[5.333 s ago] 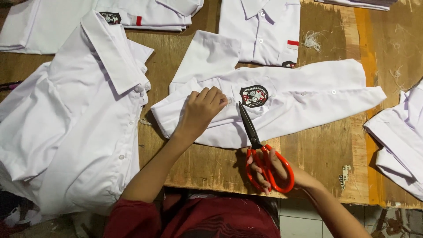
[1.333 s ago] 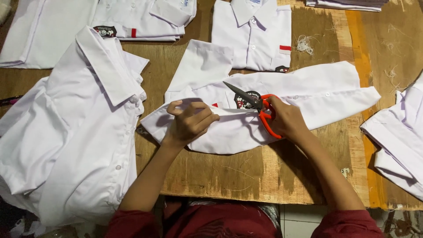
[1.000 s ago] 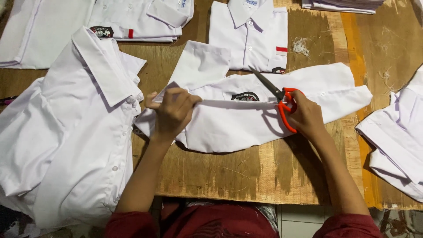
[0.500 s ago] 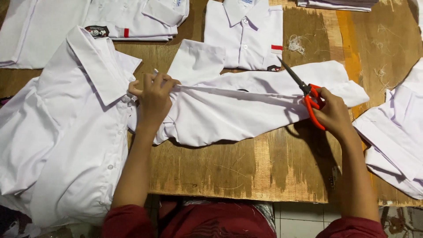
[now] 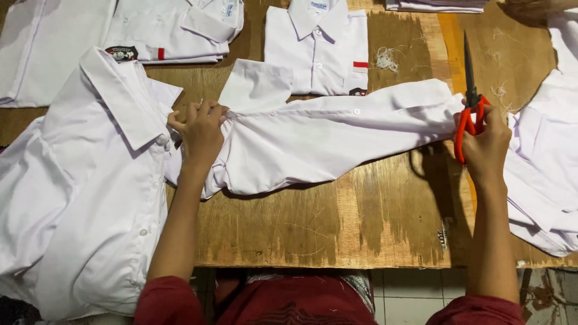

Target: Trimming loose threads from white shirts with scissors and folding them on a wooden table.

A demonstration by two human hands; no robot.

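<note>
A big white shirt (image 5: 78, 198) is spread flat at the far left of the wooden bench (image 5: 361, 229), with its collar turned up. Just beside it, the left hand (image 5: 201, 129) is seen with its fingers (image 5: 192, 114) clenched on one end of a long white shirt (image 5: 325, 141). This long shirt is stretched out sideways across the bench, so its long side runs from left to right, from one hand to the other. A row of small buttons is seen along its top edge. Behind it, a folded white shirt (image 5: 319, 48) with a small red patch is laid, and more folded shirts are stacked at the top left. At the right end of the long shirt, the right hand (image 5: 484, 147) is found, with its fingers wrapped around the red handles of a pair of scissors (image 5: 469, 90). The dark blades are shut and are pointed straight away from the person. The cloth's end is just beside this hand. More white cloth (image 5: 542, 168) is piled at the far right.
</note>
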